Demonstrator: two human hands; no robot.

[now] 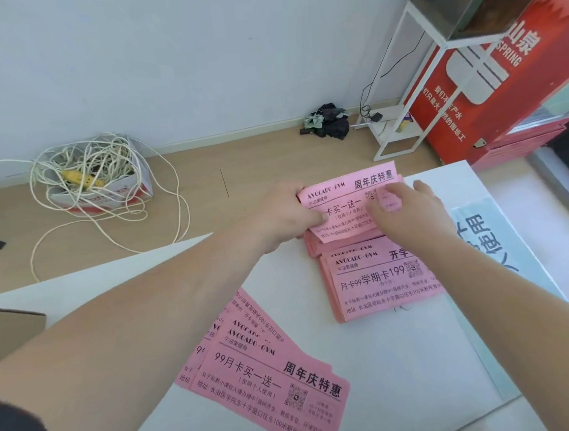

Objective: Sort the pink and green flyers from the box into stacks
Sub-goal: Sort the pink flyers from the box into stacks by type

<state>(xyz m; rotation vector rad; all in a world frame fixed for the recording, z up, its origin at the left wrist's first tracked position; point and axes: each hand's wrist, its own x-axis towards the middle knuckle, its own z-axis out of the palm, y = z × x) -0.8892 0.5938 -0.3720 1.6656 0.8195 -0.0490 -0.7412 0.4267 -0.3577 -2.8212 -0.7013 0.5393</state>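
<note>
Gently now: the left hand [286, 215] pinches the pink flyer [346, 192] over the far stack [312, 245] on the table [391, 350]. The right hand [410, 211] touches it too, but I cannot tell its grip. It should line up the edges before letting go.

A pale wall [193, 51] meets a tan wood floor [254, 163]. A cardboard box [102, 197] of tangled white cord [88, 156] stands by the wall. Dark cloths [332, 123], a white metal stand [402, 126] and a red cooler [492, 94] are to the right, behind the white table [409, 359].

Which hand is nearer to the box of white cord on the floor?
Left. The left hand grips the left edge of the pink flyers, toward the box of white cord; the right hand touches their right part, farther away.
</note>
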